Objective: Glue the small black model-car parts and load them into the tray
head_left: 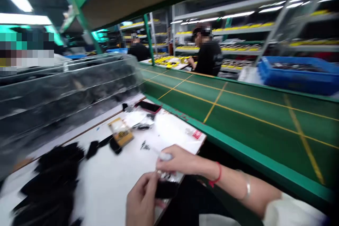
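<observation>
At the near edge of the white table [106, 183], my left hand [141, 197] is closed on a dark flat piece [166, 189], its thumb and fingers pressed together. Just beyond it, my right hand [180, 160] grips a whitish pen-like tool [165, 156] with a thin tip pointing away to the left. Its fingertips almost meet those of my left hand; small shiny bits [168, 175] show under them, too blurred to name. A few tiny dark parts [144, 145] lie on the table past the tool's tip.
Black pieces [53, 180] are heaped at left. Farther back are a small yellowish box [121, 132], a clear plastic bag [136, 117] and a phone [148, 106]. A green conveyor belt [238, 106] runs along the right. Co-workers sit beyond it, near a blue crate [299, 77].
</observation>
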Tool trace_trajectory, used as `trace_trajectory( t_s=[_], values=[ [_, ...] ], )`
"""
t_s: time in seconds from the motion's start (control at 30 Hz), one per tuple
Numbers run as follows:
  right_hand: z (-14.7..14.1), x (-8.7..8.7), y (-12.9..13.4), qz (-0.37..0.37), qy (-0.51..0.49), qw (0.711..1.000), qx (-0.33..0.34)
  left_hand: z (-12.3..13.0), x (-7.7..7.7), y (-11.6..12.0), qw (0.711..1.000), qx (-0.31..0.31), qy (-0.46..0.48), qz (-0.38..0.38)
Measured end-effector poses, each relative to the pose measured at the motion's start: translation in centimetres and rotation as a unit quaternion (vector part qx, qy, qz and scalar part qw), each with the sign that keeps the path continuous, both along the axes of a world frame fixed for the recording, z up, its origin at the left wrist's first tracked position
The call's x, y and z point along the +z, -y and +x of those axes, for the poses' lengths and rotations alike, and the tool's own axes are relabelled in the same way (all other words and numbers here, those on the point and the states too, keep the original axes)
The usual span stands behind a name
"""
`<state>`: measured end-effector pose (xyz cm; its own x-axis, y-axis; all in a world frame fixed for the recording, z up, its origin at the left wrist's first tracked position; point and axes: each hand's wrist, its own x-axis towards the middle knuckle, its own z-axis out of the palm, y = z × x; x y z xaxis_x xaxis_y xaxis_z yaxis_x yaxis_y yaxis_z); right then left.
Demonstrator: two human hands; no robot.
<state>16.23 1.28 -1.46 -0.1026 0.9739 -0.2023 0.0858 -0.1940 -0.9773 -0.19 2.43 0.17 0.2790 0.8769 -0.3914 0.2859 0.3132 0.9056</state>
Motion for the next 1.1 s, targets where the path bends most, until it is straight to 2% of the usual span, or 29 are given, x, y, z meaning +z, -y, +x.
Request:
trace_trajectory(
  t_s=[0.1,0.27,0.53,0.77,1.0,1.1],
  values=[
    [0.2,-0.4,0.1,-0.040,-0.073,0.996,-0.019,0.0,-0.4,-0.1,0.998,-0.022,0.045,-0.037],
    [0.6,-0.6,0.7,-0.053,-0.065,0.996,-0.024,0.0,-0.7,0.2,0.995,-0.030,0.059,-0.069],
    [0.8,-0.4,1.0,-0.071,0.000,0.998,-0.001,0.0,-1.9,0.5,0.998,-0.039,0.031,-0.028],
    [0.8,-0.3,0.9,-0.069,0.024,0.997,0.014,0.0,-1.8,0.8,0.998,-0.055,0.012,0.001],
    [0.6,-0.5,1.0,-0.089,0.023,0.996,0.012,-0.1,-1.9,0.4,0.994,-0.066,0.054,-0.068],
    [0.8,-0.3,1.3,-0.068,0.067,0.995,-0.008,-0.3,-1.6,0.2,0.989,-0.049,0.097,-0.105]
  ],
)
